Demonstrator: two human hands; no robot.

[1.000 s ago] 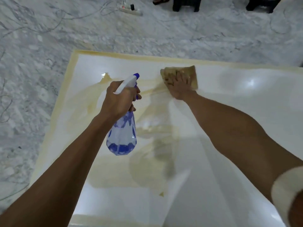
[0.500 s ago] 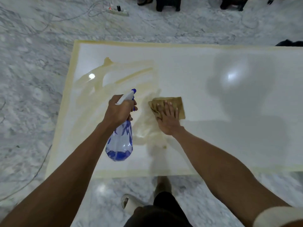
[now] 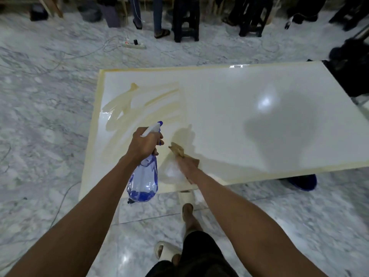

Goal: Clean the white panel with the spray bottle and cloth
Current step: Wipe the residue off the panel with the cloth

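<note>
Now the right hand (image 3: 186, 165) has dragged the cloth (image 3: 177, 149) back to the panel's (image 3: 229, 108) near edge; yellow smears remain left. Left hand (image 3: 144, 143) grips the spray bottle (image 3: 143, 180).

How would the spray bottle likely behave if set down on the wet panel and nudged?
The spray bottle looks only partly filled, so probably light. Its tall, narrow shape may tip easily. The panel is glossy and smeared, so it would likely slide.

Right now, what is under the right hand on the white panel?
A tan cloth lies under the right hand on the white panel. Only its far end shows; the covered part and the panel beneath it cannot be seen.
</note>
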